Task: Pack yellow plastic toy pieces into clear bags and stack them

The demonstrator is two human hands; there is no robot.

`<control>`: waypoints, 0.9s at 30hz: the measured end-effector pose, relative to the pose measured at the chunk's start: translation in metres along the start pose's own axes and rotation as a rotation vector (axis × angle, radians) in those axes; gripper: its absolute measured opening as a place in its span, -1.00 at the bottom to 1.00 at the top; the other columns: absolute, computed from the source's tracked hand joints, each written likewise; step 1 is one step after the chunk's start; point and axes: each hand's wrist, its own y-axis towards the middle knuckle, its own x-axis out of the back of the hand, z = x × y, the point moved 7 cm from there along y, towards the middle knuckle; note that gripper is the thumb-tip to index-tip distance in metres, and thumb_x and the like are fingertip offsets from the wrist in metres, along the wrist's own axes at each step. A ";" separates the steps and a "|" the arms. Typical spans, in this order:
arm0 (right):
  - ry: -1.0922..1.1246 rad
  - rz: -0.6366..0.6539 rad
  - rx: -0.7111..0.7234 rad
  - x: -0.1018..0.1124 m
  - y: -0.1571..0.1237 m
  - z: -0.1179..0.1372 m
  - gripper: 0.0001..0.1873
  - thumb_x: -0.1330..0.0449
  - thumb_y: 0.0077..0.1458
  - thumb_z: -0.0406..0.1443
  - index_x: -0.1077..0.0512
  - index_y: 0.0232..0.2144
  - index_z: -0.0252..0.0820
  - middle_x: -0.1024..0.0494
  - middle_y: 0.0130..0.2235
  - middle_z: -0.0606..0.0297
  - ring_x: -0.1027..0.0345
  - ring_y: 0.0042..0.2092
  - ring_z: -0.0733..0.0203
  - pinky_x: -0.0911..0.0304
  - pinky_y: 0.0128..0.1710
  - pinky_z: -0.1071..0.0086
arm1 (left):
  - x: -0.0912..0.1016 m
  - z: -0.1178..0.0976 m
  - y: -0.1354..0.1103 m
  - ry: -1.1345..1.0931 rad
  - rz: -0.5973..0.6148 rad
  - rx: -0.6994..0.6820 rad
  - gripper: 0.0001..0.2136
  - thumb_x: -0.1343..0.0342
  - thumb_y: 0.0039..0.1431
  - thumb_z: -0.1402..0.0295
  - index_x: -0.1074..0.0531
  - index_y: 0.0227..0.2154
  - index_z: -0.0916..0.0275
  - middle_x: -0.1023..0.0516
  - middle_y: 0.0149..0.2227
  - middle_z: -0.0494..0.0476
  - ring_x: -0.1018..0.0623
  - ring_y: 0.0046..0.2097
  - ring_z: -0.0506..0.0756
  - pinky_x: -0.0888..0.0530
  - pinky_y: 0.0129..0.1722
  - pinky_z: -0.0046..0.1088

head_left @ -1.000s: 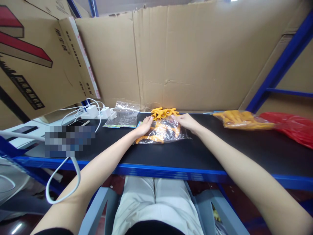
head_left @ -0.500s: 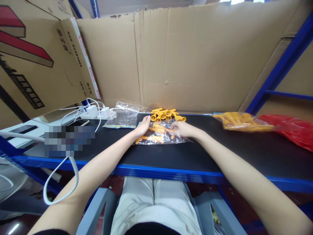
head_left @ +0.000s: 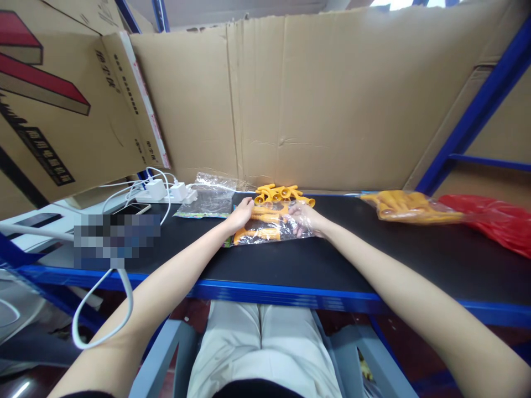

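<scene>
A clear plastic bag (head_left: 265,228) with several orange plastic pieces in it lies on the black shelf top (head_left: 373,249). My left hand (head_left: 240,214) grips the bag's left edge, fingers curled on it. My right hand (head_left: 305,218) sits at the bag's right end with its fingers inside or under the film, seen through the plastic. A small heap of loose orange funnel-shaped pieces (head_left: 282,193) lies just behind the bag, against the cardboard wall.
Empty clear bags (head_left: 209,196) lie to the left. A white power strip with chargers and cables (head_left: 166,190) and a phone (head_left: 133,209) sit further left. A filled bag of orange pieces (head_left: 409,204) and a red bag (head_left: 493,218) lie at right. Cardboard (head_left: 315,99) walls the back.
My right hand has moved from the loose orange heap down to the bag's right end and into the film. The bag now looks more bunched. My left hand stays on its left edge.
</scene>
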 end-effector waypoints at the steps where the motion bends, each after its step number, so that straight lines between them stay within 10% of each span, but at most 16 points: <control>1: -0.002 0.024 -0.003 -0.001 0.000 0.000 -0.83 -0.18 0.02 -0.35 -0.23 -0.35 -0.20 -0.35 -0.56 0.41 -0.29 -0.63 0.36 -0.22 -0.68 0.49 | 0.000 0.001 -0.001 -0.017 0.000 0.038 -0.51 0.29 0.24 0.11 -0.11 0.15 0.24 -0.23 0.21 0.28 -0.25 0.21 0.18 -0.22 0.15 -0.25; 11: -0.072 0.068 0.033 -0.005 -0.003 0.007 -0.91 -0.14 0.01 -0.39 -0.25 -0.44 -0.23 -0.30 -0.66 0.45 -0.21 -0.69 0.38 -0.16 -0.72 0.51 | 0.005 -0.036 -0.017 0.243 -0.008 -0.146 -0.69 0.07 0.16 0.22 -0.24 -0.09 0.26 -0.09 0.25 0.36 -0.02 0.30 0.26 0.02 0.22 0.01; 18: -0.157 0.438 0.059 -0.026 -0.018 0.009 -0.94 -0.17 -0.12 -0.42 -0.40 -0.47 -0.24 -0.30 -0.72 0.46 -0.12 -0.72 0.45 -0.06 -0.74 0.58 | -0.006 -0.053 -0.025 0.258 0.098 -0.324 -0.83 0.16 0.21 0.23 -0.24 -0.32 0.20 -0.17 0.20 0.26 -0.05 0.29 0.19 -0.06 0.22 -0.08; 27: -0.060 0.334 -0.009 -0.021 -0.019 0.011 -0.64 -0.26 -0.05 -0.16 -0.53 -0.28 -0.35 -0.43 -0.61 0.31 -0.13 -0.67 0.44 -0.09 -0.74 0.55 | -0.014 -0.052 -0.027 0.205 0.176 -0.406 -0.76 0.05 0.15 0.14 -0.18 -0.26 0.20 -0.33 -0.07 0.28 -0.32 0.10 0.24 -0.30 0.05 -0.12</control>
